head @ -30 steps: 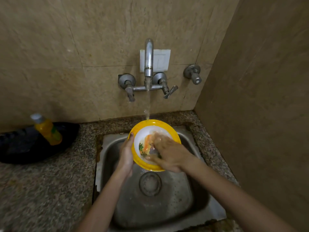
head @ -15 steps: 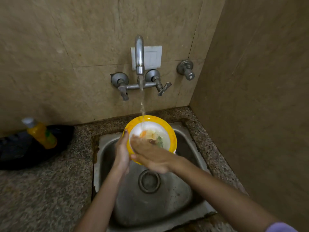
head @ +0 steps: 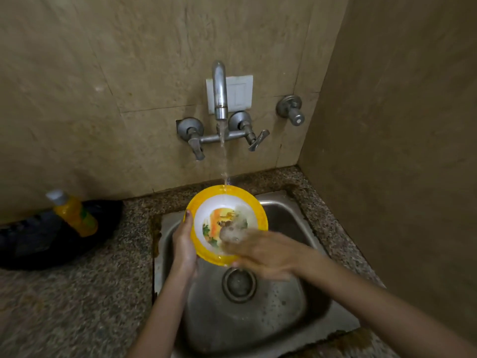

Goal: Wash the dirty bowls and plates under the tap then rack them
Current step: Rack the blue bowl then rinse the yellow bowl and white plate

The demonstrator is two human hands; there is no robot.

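Note:
A bowl (head: 254,206) with a yellow rim, a white inside and a colourful picture is held tilted over the steel sink (head: 284,319). My left hand (head: 183,244) grips its left rim, thumb on the edge. Blurred by motion, my right hand (head: 263,254) holds a grey foamy scrub pad (head: 232,234) against the lower inside of the bowl. A thin stream of water (head: 224,161) falls from the tap (head: 220,91) onto the bowl's far rim.
The sink's drain (head: 238,284) lies under the bowl. On the speckled stone counter (head: 77,306) to the left, a yellow bottle (head: 74,215) stands in a black dish (head: 31,244). A tiled wall (head: 400,151) closes the right side. A separate valve (head: 291,109) juts from the back wall.
My right hand has rubbed around the inside of the bowl, from its left part toward the lower right. The bowl stays under the running water and my left hand keeps its hold.

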